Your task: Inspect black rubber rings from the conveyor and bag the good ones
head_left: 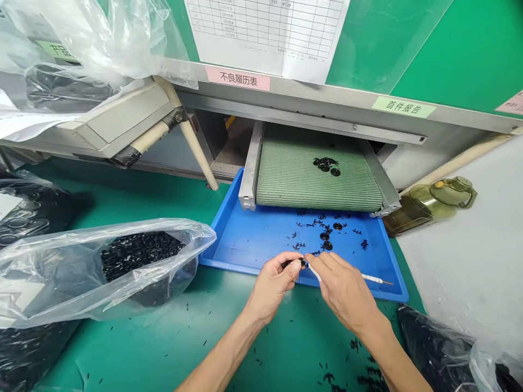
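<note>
My left hand (280, 275) is closed, pinching a small black part (301, 262) between thumb and fingers above the near edge of the blue tray (245, 245). Fingertips of my right hand (339, 283) meet it from the other side. My right hand is wrapped round a slim white pen-like tool (371, 279). One end, thin and brass-coloured, sticks out to the right; the other end is partly hidden at the fingers. Beyond my hands, several black round discs (327, 245) and small black branched pieces (300, 246) lie in the tray.
A green conveyor belt (302, 185) carrying a small black pile (326, 163) ends over the tray. To the left lies an open clear bag (143, 256) of black bits. An olive bottle (429, 204) stands at right. Black scraps (371, 375) litter the green table (229, 316).
</note>
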### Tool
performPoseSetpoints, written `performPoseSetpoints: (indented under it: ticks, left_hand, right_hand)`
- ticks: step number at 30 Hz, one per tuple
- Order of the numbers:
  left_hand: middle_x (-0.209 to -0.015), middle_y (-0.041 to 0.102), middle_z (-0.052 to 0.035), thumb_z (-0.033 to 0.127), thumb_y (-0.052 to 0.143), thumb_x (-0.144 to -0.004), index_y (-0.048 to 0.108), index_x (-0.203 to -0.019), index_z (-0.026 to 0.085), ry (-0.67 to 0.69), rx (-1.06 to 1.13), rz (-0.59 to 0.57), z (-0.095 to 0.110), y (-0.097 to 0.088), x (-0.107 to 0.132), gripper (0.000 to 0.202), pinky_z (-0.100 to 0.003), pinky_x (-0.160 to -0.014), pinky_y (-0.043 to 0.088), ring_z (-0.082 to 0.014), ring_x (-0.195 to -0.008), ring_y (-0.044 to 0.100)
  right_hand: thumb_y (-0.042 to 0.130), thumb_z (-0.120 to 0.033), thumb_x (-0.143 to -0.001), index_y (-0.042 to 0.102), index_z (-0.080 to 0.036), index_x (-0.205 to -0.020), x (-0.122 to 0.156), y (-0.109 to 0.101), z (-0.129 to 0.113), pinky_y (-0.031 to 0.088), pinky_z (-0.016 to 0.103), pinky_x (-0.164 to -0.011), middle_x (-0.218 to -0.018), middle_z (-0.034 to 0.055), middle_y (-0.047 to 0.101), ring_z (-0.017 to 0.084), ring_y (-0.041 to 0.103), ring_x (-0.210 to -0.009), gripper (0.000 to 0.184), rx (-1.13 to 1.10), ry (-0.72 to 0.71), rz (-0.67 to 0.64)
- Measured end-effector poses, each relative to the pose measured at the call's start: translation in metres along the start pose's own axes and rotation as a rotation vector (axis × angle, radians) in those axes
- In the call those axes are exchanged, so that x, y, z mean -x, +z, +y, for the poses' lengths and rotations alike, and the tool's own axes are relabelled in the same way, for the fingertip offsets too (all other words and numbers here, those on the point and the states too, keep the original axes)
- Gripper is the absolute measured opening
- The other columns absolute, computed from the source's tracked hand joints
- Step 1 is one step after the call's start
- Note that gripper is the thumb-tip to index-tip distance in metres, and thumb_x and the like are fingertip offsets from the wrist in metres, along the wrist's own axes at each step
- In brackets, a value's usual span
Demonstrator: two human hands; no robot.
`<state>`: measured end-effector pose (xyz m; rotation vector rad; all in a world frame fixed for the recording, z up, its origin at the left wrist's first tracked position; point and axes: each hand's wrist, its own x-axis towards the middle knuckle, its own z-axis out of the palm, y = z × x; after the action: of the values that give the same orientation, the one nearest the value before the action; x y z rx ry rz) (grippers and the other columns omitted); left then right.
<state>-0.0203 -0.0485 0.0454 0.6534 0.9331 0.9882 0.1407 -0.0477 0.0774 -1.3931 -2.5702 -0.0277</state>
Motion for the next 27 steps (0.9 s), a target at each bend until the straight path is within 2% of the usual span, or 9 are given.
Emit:
performPoseSetpoints:
  ticks: [3, 9, 15, 22, 27]
  left_hand:
    - [-0.066, 0.050, 0.0016, 0.042, 0.069, -0.072, 0.065, -0.095, 0.015, -0.002, -0.007, -0.020, 0.001, 0.000, 0.001, 0.035, -0.021, -0.047, 0.016, -0.0061, -0.053, 0.027]
    - [-0.072, 0.054, -0.0015, 0.039, 0.070, -0.072, 0.066, -0.093, 0.015, -0.039, 0.075, -0.051, 0.004, 0.002, 0.002, 0.032, -0.021, -0.046, 0.016, -0.0055, -0.053, 0.031]
    - [-0.072, 0.052, -0.0022, 0.037, 0.072, -0.070, 0.068, -0.088, 0.013, -0.072, 0.147, -0.092, 0.005, 0.004, 0.003, 0.030, -0.021, -0.044, 0.016, -0.0051, -0.052, 0.031]
    - [-0.068, 0.049, 0.0005, 0.042, 0.068, -0.073, 0.065, -0.089, 0.014, -0.052, 0.024, -0.057, 0.004, 0.005, 0.003, 0.032, -0.020, -0.046, 0.017, -0.0061, -0.053, 0.030]
    - [-0.059, 0.042, 0.0043, 0.046, 0.068, -0.072, 0.064, -0.088, 0.014, -0.009, -0.015, -0.013, -0.003, 0.005, -0.003, 0.036, -0.020, -0.046, 0.017, -0.0058, -0.051, 0.026]
  right_hand:
    - [0.032, -0.001, -0.083, 0.055, -0.020, -0.112, 0.000, 0.001, 0.001, 0.043, 0.030, -0.064, -0.078, 0.0049, 0.058, 0.018, 0.051, -0.073, 0.041, -0.008, -0.005, 0.001]
    - [0.030, -0.002, -0.085, 0.055, -0.020, -0.111, 0.003, 0.001, 0.006, 0.046, 0.031, -0.067, -0.082, 0.0049, 0.059, 0.018, 0.053, -0.078, 0.040, -0.191, -0.003, -0.026]
    - [0.029, -0.003, -0.087, 0.056, -0.019, -0.109, 0.005, 0.001, 0.012, 0.044, 0.030, -0.066, -0.083, 0.0053, 0.060, 0.017, 0.051, -0.075, 0.038, -0.211, -0.087, -0.027]
    - [0.031, -0.005, -0.088, 0.057, -0.016, -0.108, 0.005, -0.002, 0.009, 0.038, 0.031, -0.062, -0.077, 0.0056, 0.059, 0.019, 0.048, -0.071, 0.035, 0.030, -0.115, 0.019]
    - [0.037, -0.006, -0.088, 0.056, -0.017, -0.104, 0.003, 0.005, 0.000, 0.039, 0.030, -0.062, -0.075, 0.0042, 0.058, 0.019, 0.052, -0.071, 0.028, 0.044, -0.052, 0.047]
